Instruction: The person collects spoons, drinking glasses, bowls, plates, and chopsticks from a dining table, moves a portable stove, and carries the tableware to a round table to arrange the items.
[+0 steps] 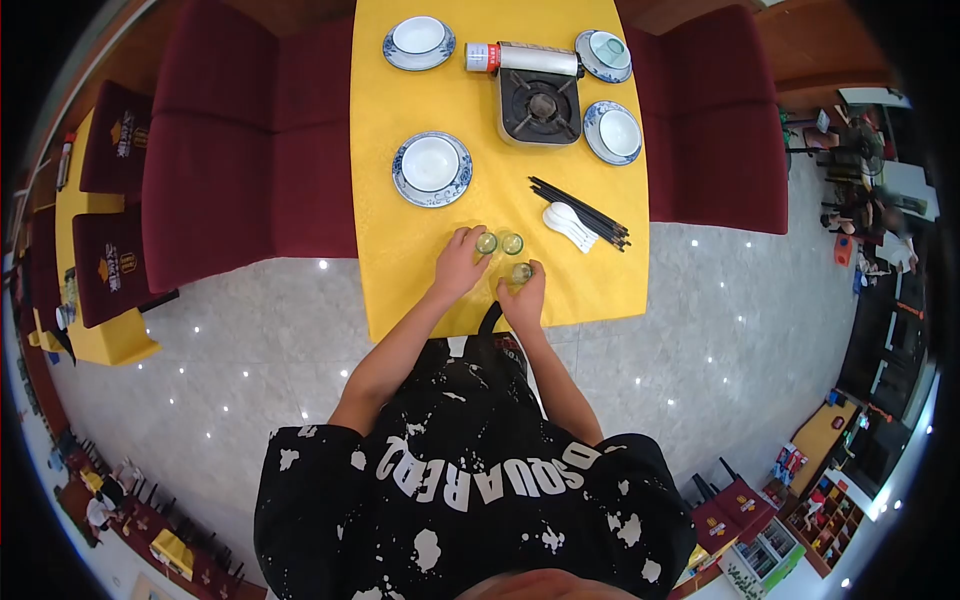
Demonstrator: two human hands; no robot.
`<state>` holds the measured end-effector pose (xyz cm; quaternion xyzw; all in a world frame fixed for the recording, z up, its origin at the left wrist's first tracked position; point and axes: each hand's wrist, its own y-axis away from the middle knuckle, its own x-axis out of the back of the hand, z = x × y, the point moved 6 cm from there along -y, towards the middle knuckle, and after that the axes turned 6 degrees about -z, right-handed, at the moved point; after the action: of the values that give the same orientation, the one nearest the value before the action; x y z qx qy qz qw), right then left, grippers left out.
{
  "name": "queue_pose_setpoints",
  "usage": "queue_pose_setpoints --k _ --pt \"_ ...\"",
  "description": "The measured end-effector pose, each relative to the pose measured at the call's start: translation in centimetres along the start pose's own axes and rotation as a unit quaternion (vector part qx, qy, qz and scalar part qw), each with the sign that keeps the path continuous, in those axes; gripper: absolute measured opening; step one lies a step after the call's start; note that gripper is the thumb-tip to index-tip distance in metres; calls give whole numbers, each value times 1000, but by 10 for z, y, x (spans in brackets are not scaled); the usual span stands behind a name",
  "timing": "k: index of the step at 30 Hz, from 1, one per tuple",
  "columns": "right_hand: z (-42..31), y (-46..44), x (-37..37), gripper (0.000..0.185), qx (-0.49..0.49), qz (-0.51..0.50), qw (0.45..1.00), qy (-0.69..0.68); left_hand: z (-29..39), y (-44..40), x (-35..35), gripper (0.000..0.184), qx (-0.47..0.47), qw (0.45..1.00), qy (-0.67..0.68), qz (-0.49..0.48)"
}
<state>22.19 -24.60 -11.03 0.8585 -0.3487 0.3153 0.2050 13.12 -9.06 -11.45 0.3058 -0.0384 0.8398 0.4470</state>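
Two bare hands meet over the near end of the yellow table (400, 290): closest to the person, the right hand (523, 293) grasps a small glass (521, 272) between thumb and fingers, while the left hand (461, 265), a little farther forward, has its fingertips around a second glass (486, 243). Just right of that one stands a third glass (513, 243), clear of both hands. Ahead and to the right of the right hand lie white spoons (566, 222), with black chopsticks (590, 216) beside them. Ahead of the left hand sits a bowl (431, 163) on a plate (431, 202). Well beyond the right hand I see a stove (541, 108) with a gas can (482, 57) at its far left.
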Motion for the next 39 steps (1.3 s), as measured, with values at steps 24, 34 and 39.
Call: queue_pose_setpoints --k 24,34,39 --pt "-11 -93 111 20 94 159 983 -18 -81 70 21 30 100 983 116 102" --pt "6 -470 173 54 184 212 959 37 -95 69 -2 18 228 930 180 226" --pt "22 -580 145 67 32 45 970 236 -85 67 -8 20 226 933 91 266"
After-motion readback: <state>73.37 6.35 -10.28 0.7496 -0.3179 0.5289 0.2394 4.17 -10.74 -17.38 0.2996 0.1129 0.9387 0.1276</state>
